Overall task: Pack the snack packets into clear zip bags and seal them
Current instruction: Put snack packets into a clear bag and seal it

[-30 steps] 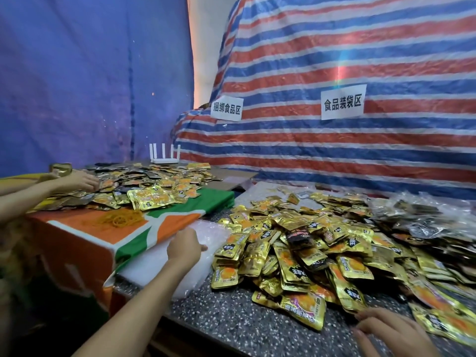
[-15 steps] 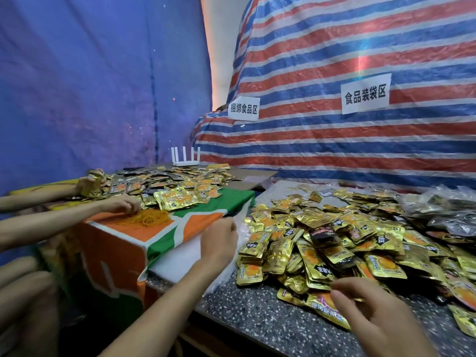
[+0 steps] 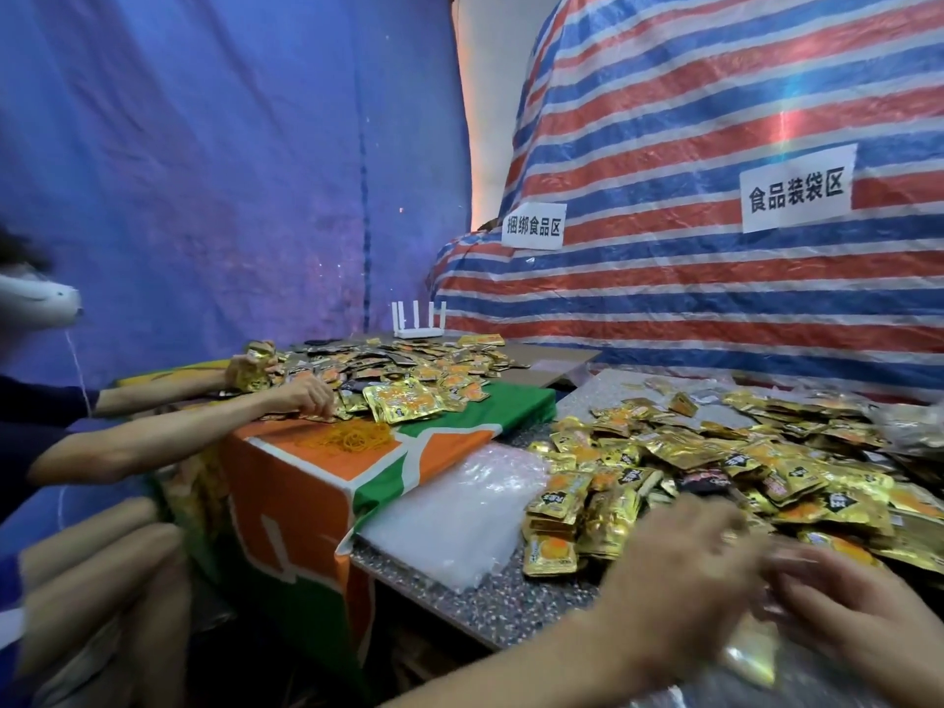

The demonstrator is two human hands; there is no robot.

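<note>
Dim bluish light; hands (image 3: 684,580) motion-blurred, edges warped

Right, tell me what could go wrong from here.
1. Snack packets at the pile's near side lie close to the front edge of the table; the blurred left hand could sweep some off.
2. The clear bag by the right hand looks limp, so packets may miss its mouth.
3. The slick stack of spare bags could slide off the corner.
</note>
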